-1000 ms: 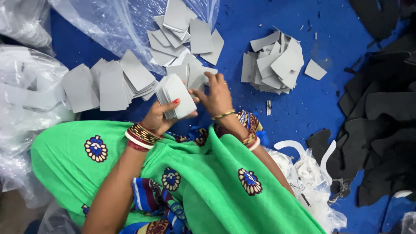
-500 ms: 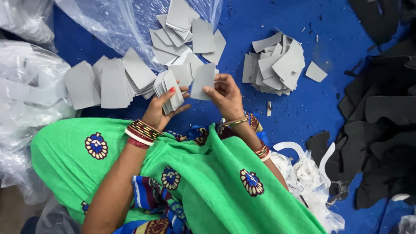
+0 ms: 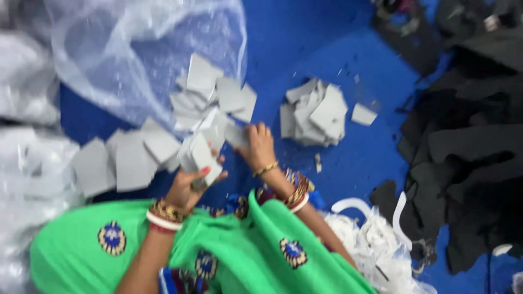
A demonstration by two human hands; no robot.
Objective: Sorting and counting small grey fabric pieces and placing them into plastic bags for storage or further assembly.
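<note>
The grey cards [image 3: 199, 158] in the left hand [image 3: 182, 190] look like stiff, matt board with smooth faces, and so do the loose grey cards [image 3: 315, 111] heaped on the floor. The floor [image 3: 305, 32] is a matt blue sheet, dusted with small crumbs. The clear bag [image 3: 125, 60] is thin glossy plastic, creased and catching light. The green cloth [image 3: 234, 256] is soft and smooth, with embroidered patches. The black pieces [image 3: 468, 147] look dull, like foam or felt. The bangles [image 3: 166, 212] shine like metal.

Left hand [image 3: 188, 188] grips grey cards [image 3: 200, 158]; right hand [image 3: 260, 146] pinches one.
</note>
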